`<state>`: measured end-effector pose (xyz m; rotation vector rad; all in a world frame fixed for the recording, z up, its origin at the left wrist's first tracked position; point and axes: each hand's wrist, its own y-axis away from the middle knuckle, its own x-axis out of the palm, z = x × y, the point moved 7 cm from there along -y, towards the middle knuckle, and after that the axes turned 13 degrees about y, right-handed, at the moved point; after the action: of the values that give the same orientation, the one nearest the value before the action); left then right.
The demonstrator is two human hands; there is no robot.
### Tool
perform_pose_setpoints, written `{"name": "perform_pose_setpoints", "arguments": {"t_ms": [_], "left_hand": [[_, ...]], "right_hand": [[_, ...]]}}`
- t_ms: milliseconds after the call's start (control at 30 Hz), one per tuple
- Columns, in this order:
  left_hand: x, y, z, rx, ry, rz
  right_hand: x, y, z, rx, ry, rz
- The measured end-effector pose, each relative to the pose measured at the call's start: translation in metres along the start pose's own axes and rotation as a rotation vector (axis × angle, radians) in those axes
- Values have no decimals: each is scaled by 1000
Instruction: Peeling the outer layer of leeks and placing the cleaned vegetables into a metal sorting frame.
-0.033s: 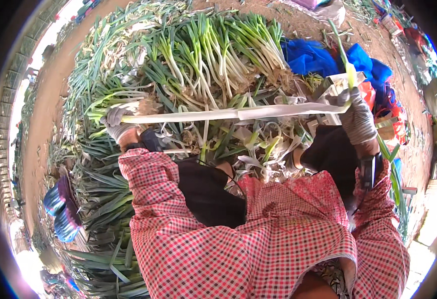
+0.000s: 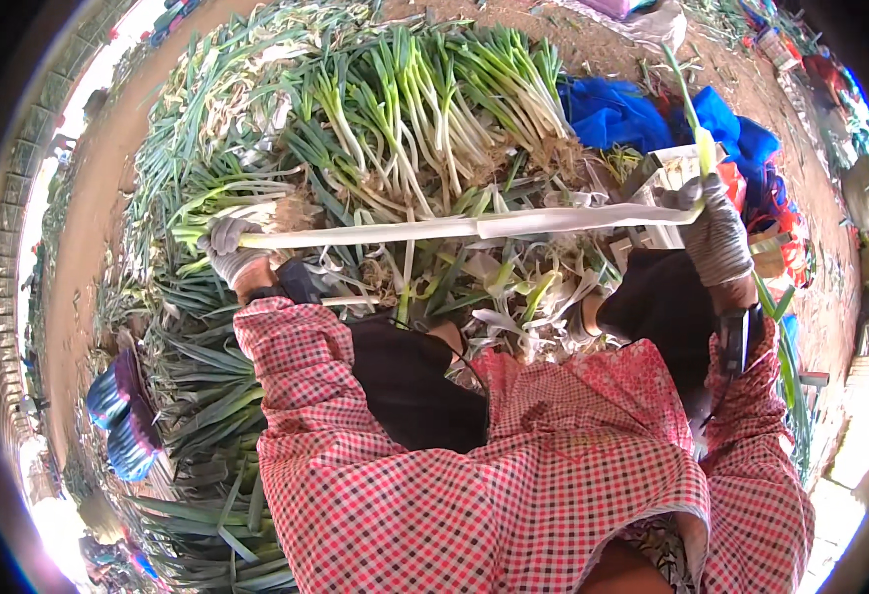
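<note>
A long, pale green onion leaf point(image 2: 405, 234) is stretched nearly level between my two gloved hands, looking flat and split along part of its length. My left hand point(image 2: 228, 247) is closed on its left end, close to a few green onions point(image 2: 256, 190) with roots. The other end is gripped by my right hand point(image 2: 719, 238), where the leaf folds and a green tip point(image 2: 690, 109) rises above the fist. Beyond my hands lies a row of green onions point(image 2: 405, 119), white stems and roots toward me. My fingertips are partly hidden.
Loose peelings point(image 2: 513, 287) litter the ground by my feet. A heap of dark green onion leaves point(image 2: 206, 386) lies at left. Blue cloth point(image 2: 617, 114) and a white box point(image 2: 667, 178) are at right. Blue and purple footwear point(image 2: 129, 421) is at far left.
Both hands have shifted very slightly, with the right hand and the green tip a touch to the right. The leaf stays stretched between them.
</note>
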<state>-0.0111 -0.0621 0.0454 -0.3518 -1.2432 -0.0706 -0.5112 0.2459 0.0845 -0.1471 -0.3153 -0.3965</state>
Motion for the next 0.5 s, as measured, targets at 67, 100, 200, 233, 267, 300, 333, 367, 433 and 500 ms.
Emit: {"name": "perform_pose_setpoints", "arguments": {"t_ms": [67,100,200,233,267,300,333,367,433,500], "left_hand": [[2,5,-2,19,25,-22],[2,8,-7,46,6,-23],[1,17,-6,108,-50,-57],[0,18,-7,125,-60,-55],[-1,18,-8,142,-69,-52],[-2,17,-11,148,-45,-29],[-2,16,-15,173,-50,-27],[-4,15,-18,197,-55,-30],[-8,11,-20,247,-114,-59],[-10,10,-21,269,-165,-71]], "right_hand": [[-49,-5,-3,59,-84,-206],[-68,-7,1,43,-94,-206],[-110,-9,21,13,-94,-376],[-112,-10,28,-9,-58,-260],[-132,-10,31,11,-33,-426],[-121,-14,40,-52,66,-262],[-134,-17,37,88,293,-455],[-132,-15,32,120,505,-455],[-108,-19,18,247,1125,-390],[-23,-21,-13,431,2196,-14]]}}
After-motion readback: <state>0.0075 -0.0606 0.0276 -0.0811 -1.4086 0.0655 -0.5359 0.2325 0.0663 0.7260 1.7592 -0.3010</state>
